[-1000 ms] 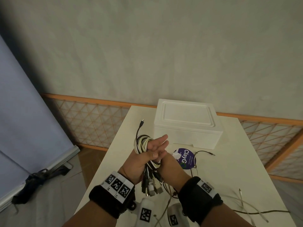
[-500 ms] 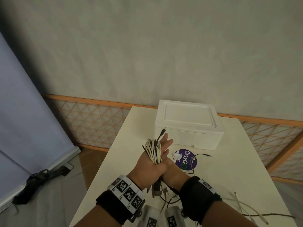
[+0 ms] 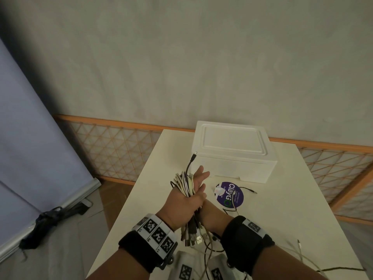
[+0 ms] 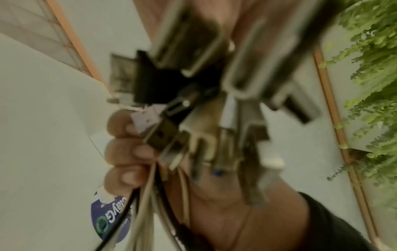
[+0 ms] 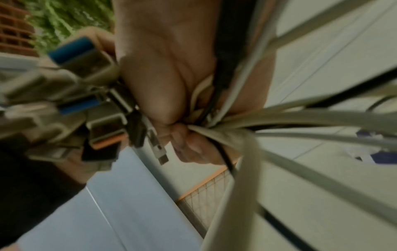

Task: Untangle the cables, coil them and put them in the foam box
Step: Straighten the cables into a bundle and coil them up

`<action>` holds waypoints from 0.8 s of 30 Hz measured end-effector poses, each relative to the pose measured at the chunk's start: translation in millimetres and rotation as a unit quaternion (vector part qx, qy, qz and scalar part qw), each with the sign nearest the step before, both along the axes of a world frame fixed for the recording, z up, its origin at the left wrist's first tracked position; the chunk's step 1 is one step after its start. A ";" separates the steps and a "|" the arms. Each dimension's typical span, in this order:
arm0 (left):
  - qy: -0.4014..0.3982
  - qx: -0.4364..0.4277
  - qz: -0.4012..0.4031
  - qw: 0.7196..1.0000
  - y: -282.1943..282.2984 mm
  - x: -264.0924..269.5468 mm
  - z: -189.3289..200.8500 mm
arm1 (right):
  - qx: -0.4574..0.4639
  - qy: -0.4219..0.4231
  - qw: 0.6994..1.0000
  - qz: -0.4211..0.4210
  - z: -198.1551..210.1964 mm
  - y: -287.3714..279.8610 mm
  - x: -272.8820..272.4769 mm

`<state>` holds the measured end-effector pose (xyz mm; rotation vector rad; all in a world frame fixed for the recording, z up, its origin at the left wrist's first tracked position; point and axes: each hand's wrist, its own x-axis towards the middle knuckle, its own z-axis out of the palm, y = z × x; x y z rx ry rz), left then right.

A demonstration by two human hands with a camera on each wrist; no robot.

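A bundle of white and black cables (image 3: 184, 182) is wound round my left hand (image 3: 179, 205), held above the table. Its fingers point straight at the closed white foam box (image 3: 232, 158), and its thumb lies across the bundle. One black plug end (image 3: 194, 154) sticks up toward the box. Several USB plugs (image 3: 191, 237) hang below my left wrist. My right hand (image 3: 210, 215) sits under the left one and pinches the trailing strands (image 5: 300, 118). In the left wrist view its fingers (image 4: 124, 147) curl round the cables.
A round purple sticker (image 3: 230, 194) lies on the cream table (image 3: 282, 209) in front of the box, crossed by a thin black cable (image 3: 248, 189). More loose cables (image 3: 302, 257) trail at the right front. The table's left edge is close to my left arm.
Both hands shifted a little right and forward toward the box. The coil turned from lying flat over my left hand to standing on edge, and its black plug end now points at the box.
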<state>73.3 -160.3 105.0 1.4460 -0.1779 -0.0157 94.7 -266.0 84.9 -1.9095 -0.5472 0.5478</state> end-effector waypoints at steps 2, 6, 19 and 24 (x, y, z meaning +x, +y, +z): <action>0.014 0.008 0.003 1.000 2.4 1.6 -4.3 | -0.054 0.024 0.998 -0.025 -3.1 -2.2 0.3; 0.036 0.062 -0.016 0.997 8.7 7.3 -10.1 | -0.175 -0.023 0.984 0.037 -0.1 -0.4 -3.1; 0.041 0.464 0.087 0.881 43.5 24.1 -27.2 | -0.395 -0.187 0.895 0.086 2.4 -1.7 -16.1; 0.006 0.538 0.070 0.840 48.5 20.0 -27.4 | -0.413 -0.226 0.877 0.091 11.4 -3.4 -14.9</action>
